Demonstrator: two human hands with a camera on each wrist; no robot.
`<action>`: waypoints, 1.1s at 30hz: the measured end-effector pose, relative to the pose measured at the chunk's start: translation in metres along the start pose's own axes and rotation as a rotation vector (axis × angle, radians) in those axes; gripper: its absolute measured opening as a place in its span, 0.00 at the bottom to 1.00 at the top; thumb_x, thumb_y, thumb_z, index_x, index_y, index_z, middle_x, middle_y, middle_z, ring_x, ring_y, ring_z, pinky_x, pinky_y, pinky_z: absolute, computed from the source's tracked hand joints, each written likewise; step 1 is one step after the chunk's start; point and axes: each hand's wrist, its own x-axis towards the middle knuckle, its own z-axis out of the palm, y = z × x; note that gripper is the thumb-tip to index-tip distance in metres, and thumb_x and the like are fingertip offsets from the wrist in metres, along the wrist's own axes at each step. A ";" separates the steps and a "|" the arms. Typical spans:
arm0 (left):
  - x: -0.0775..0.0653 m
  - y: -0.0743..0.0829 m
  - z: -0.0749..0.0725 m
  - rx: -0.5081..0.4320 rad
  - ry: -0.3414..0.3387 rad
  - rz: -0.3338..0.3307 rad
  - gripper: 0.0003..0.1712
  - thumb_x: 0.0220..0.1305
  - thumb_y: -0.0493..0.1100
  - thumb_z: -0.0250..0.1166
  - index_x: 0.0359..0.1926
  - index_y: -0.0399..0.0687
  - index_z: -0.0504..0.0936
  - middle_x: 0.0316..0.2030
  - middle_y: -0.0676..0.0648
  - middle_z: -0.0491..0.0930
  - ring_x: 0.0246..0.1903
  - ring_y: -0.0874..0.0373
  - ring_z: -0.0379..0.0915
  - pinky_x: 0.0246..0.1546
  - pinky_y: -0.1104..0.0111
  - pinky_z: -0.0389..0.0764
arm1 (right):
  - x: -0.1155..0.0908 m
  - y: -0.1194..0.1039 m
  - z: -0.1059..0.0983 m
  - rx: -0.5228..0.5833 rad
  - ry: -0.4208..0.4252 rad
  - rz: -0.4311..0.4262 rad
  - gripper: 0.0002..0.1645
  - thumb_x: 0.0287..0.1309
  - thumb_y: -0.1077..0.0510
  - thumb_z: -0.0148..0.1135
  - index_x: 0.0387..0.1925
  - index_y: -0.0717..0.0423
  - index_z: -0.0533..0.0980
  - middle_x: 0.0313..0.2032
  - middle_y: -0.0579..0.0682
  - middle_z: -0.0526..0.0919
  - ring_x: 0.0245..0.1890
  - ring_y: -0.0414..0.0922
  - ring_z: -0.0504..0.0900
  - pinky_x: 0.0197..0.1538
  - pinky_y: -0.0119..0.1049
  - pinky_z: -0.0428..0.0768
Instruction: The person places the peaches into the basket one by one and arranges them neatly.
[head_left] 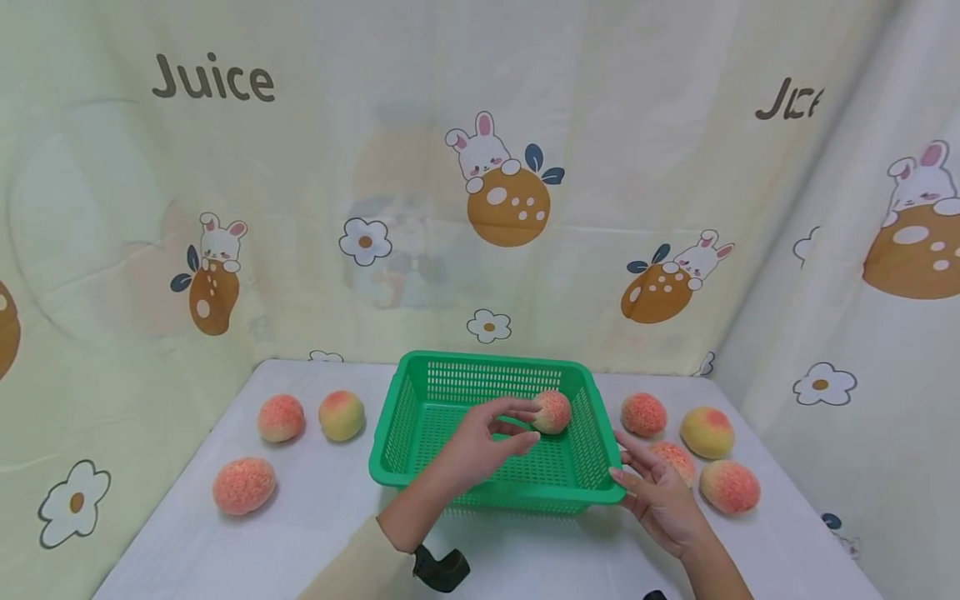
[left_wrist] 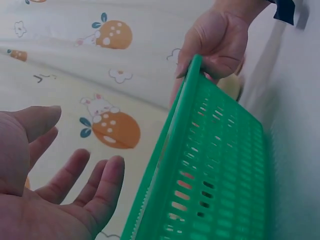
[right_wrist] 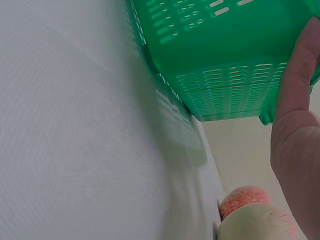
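A green plastic basket (head_left: 480, 493) with slotted walls stands on the white table. Inside, toward its right end, is one peach (head_left: 555, 412) with pink speckled skin. My left hand (head_left: 487, 442) reaches over the basket with its fingertips close by that peach; whether they touch it is unclear in the head view. In the left wrist view, the left hand's fingers (left_wrist: 107, 185) are spread and loosely bent around nothing. My right hand (head_left: 660, 496) holds the basket's right rim, thumb on the near side, as the left wrist view also shows.
Right of the basket lie several peaches, among them a speckled one (head_left: 643, 414), a yellow one (head_left: 707, 432) and a pink one (head_left: 730, 487). On the left are a pink peach (head_left: 281, 418), a yellowish peach (head_left: 341, 415) and a larger pink one (head_left: 244, 486). A printed curtain (head_left: 300, 167) hangs behind.
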 end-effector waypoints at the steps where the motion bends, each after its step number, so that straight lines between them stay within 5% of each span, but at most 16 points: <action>1: -0.003 -0.001 -0.001 0.000 0.007 0.005 0.20 0.69 0.44 0.69 0.60 0.61 0.82 0.55 0.49 0.82 0.52 0.52 0.81 0.49 0.61 0.87 | 0.000 0.000 0.000 0.000 -0.001 0.001 0.44 0.73 0.68 0.54 0.82 0.54 0.46 0.48 0.41 0.76 0.45 0.35 0.85 0.51 0.33 0.86; 23: -0.071 -0.008 -0.050 -0.109 0.090 -0.015 0.24 0.67 0.45 0.71 0.62 0.58 0.80 0.62 0.48 0.78 0.60 0.50 0.78 0.54 0.68 0.84 | -0.001 -0.002 0.001 0.013 -0.005 -0.012 0.40 0.74 0.68 0.53 0.81 0.50 0.53 0.48 0.41 0.75 0.45 0.35 0.84 0.52 0.32 0.86; 33: -0.104 -0.011 -0.073 -0.122 0.201 0.045 0.23 0.67 0.39 0.70 0.62 0.52 0.79 0.61 0.50 0.78 0.60 0.48 0.78 0.57 0.66 0.84 | 0.001 -0.001 0.000 0.000 0.012 0.010 0.41 0.74 0.67 0.52 0.82 0.51 0.49 0.49 0.41 0.77 0.46 0.35 0.84 0.52 0.33 0.86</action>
